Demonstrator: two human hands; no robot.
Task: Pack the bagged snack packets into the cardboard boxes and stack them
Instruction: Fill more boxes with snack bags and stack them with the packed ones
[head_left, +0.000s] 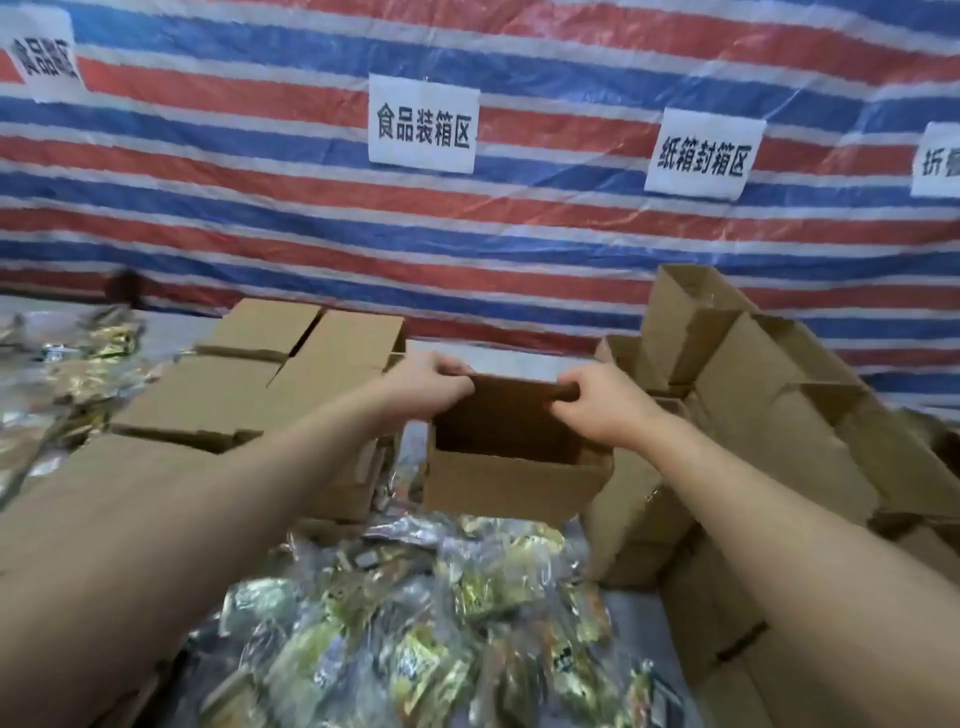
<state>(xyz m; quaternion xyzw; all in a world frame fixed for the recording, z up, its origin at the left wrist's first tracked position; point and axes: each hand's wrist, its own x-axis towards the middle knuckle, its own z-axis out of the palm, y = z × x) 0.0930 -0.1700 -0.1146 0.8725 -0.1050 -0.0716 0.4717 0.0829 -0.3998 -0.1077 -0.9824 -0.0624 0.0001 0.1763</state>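
Observation:
An open brown cardboard box (511, 483) is held up in the middle of the view, its inside dark and seemingly empty. My left hand (434, 387) grips the far rim at its left corner. At the right corner of that same rim my right hand (605, 402) grips too, fingers curled over the edge. Below the box lies a heap of clear-bagged snack packets (415, 623) with green and yellow wrappers.
Closed cardboard boxes (249, 395) are stacked at the left. Open empty boxes (769, 405) are piled at the right, with more along the right foreground (727, 623). More snack bags (67, 374) lie far left. A striped tarp (519, 234) with paper signs hangs behind.

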